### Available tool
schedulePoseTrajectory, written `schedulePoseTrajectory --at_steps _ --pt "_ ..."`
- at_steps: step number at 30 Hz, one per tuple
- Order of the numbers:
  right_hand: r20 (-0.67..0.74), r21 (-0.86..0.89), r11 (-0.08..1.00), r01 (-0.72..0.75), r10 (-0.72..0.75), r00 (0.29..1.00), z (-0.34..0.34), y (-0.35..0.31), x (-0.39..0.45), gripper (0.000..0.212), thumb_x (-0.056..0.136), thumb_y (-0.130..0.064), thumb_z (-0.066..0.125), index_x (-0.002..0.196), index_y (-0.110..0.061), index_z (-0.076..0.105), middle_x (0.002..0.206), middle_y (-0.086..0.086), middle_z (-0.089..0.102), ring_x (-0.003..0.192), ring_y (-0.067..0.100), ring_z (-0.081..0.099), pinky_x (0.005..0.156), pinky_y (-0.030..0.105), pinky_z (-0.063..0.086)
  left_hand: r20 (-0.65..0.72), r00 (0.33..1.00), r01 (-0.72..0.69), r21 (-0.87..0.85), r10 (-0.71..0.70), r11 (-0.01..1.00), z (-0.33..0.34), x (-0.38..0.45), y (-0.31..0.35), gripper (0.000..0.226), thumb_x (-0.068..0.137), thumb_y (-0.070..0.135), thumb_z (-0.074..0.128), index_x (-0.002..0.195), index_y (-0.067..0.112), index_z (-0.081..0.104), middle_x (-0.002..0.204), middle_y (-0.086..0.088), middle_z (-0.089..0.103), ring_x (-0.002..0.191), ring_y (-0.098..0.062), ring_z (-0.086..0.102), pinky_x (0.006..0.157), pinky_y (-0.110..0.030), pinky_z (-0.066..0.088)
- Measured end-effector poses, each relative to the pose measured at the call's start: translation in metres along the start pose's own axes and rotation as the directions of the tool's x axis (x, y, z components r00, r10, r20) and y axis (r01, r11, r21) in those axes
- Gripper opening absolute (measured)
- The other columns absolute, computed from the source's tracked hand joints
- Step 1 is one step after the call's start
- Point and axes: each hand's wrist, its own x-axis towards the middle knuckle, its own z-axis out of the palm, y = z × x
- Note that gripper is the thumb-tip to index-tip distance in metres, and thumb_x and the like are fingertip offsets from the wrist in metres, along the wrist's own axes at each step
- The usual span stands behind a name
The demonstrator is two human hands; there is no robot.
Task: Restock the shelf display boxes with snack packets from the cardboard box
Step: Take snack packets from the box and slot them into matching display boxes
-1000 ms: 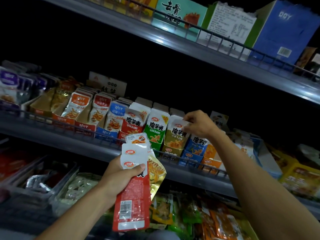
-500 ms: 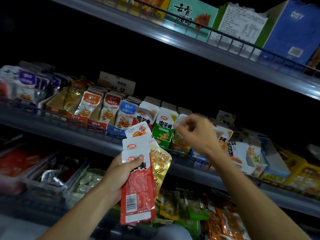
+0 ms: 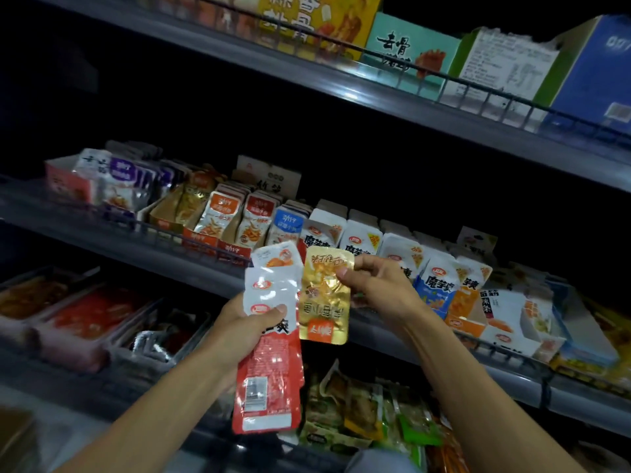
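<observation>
**Restock midway: gold packet next, a handful left**

Nearest the camera, at 6 o'clock, the left hand (image 3: 251, 324) grips a fanned bunch of packets (image 3: 271, 339), thumb clamped across their white tops; the front one is red and white with a barcode low on its back. Just to the right, the right hand (image 3: 374, 290) pinches the upper edge of a single gold packet (image 3: 324, 295) between thumb and fingers, holding it upright and touching the bunch, as if peeling it off. The two hands sit close together, each closed on its own load.

Past the hands, from 9 o'clock to 3 o'clock, runs the middle shelf (image 3: 143, 247) with its wire rail. Its display boxes (image 3: 362, 233) stand side by side and most look well filled: orange, red and blue packets at 10 o'clock, white ones at 12 o'clock, blue and orange ones at 2 o'clock. Which box takes the gold packet I cannot tell; a gold-brown box (image 3: 177, 206) at 10 o'clock is a likely match.

Farther up, at 1 o'clock, the top shelf (image 3: 444, 107) carries large cartons.

The cardboard supply box is not clearly in view, so how much stock remains there is unknown. By my reading the job is well along but unfinished: the gold packet is still unplaced, and the held bunch must follow.
</observation>
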Motion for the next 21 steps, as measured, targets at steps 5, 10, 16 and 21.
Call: schedulePoseTrajectory --at_steps 5,10,16,21 --pt "0.116 -0.167 0.972 0.164 -0.146 0.982 0.018 -0.01 0.005 0.012 0.096 -0.019 0.06 0.087 -0.011 0.063 0.071 -0.005 0.069 0.067 0.009 0.064 0.06 0.031 0.052 -0.03 0.999 -0.024 0.085 0.027 0.996 -0.015 -0.01 0.01 0.019 0.095 0.005 0.061 0.113 0.008 0.066 0.092 -0.019 0.075 0.078 -0.033 0.074 0.071 -0.04 0.059" --pt "0.451 -0.447 0.833 0.327 -0.107 0.886 0.04 -0.031 0.011 0.015 0.092 -0.018 0.065 0.09 -0.003 0.066 0.072 0.002 0.061 0.061 0.009 0.055 0.06 0.029 0.049 -0.128 0.988 -0.085 0.032 0.088 0.996 -0.032 -0.015 0.028 0.016 0.097 0.013 0.06 0.109 0.011 0.07 0.095 -0.008 0.077 0.076 -0.022 0.074 0.061 -0.028 0.056" --pt "0.326 -0.607 0.706 0.365 -0.198 0.925 0.089 -0.05 0.033 0.028 0.079 -0.033 0.079 0.091 -0.018 0.059 0.075 -0.007 0.057 0.065 0.008 0.052 0.057 0.023 0.039 -0.179 0.978 -0.109 -0.012 0.105 0.994 -0.053 -0.019 0.036 0.022 0.087 0.004 0.071 0.107 0.012 0.071 0.093 -0.009 0.077 0.077 -0.025 0.074 0.062 -0.03 0.056" --pt "0.302 -0.258 0.958 0.126 -0.044 0.952 0.086 -0.059 0.052 0.026 0.085 -0.026 0.074 0.099 -0.006 0.066 0.084 0.008 0.073 0.068 0.013 0.065 0.059 0.025 0.05 -0.321 0.936 -0.228 -0.241 0.145 0.943 -0.086 -0.001 0.05 0.02 0.089 0.007 0.068 0.107 0.014 0.068 0.092 -0.005 0.077 0.075 -0.021 0.073 0.066 -0.035 0.056"
